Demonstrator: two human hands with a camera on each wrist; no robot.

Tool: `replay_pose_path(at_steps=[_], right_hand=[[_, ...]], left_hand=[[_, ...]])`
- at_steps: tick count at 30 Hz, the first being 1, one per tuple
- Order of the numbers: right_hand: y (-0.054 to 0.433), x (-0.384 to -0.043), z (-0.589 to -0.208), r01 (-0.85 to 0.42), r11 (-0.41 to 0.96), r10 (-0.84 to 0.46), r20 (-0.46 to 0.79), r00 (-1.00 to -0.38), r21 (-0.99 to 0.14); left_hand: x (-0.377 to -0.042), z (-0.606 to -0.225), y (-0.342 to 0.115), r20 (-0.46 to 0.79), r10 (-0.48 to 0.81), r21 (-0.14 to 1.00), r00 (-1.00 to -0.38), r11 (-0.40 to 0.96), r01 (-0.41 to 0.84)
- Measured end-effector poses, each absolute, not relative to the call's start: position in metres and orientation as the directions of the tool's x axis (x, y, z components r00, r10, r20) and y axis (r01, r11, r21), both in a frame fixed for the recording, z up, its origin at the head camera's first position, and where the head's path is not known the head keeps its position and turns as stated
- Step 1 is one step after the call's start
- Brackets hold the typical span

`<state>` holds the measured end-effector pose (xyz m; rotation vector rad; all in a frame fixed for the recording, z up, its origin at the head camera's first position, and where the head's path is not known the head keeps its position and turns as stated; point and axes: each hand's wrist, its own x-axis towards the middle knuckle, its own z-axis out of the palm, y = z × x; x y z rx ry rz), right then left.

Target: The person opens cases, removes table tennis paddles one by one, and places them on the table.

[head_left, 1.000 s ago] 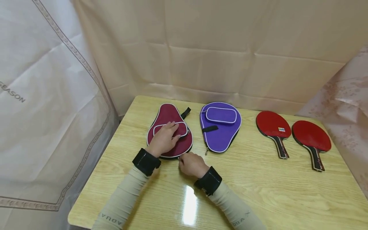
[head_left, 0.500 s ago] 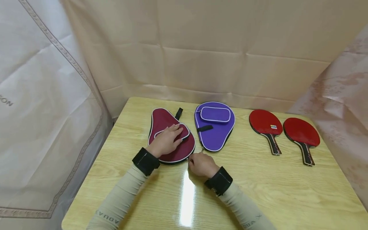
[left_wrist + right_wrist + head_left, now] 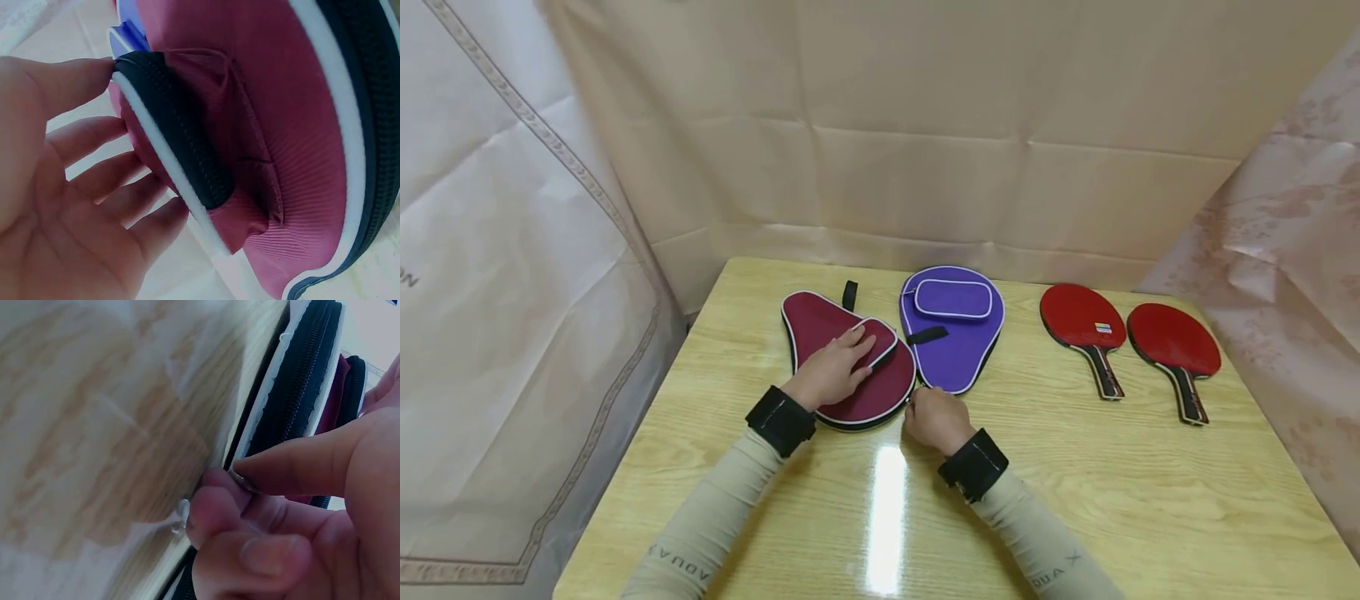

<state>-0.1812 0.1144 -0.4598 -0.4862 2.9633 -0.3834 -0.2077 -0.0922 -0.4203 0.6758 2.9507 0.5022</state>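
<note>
your left hand lies spread over the maroon case, fingers wide and nearly straight, thumb and fingertips touching the edges of its raised pocket; that broad contact probably steadies the case against any tug along its rim. your right hand is narrow, thumb and forefinger pinching what looks like the case's metal zip pull, a small part that calls for a fingertip hold.

the maroon case is flat on the bench in front of you, its round end towards you and its narrow end pointing away to the left, which likely gives you easy access to the curved zip edge. the purple case lies just beside it on the right; whether they touch, you can't tell.

the two red paddles sit well apart on the right, handles towards you, presumably so they stay out of the way yet easy to grasp.
</note>
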Motion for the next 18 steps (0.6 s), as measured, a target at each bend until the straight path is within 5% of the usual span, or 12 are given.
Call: replay_pose_path(at_steps=[18], right_hand=[[0.086,-0.149,-0.461,-0.465,0.84,-0.501,-0.069,-0.863,-0.279]], left_hand=[[-0.208,-0.425,-0.09,-0.025,0.382,0.351,-0.924,0.869,0.349]])
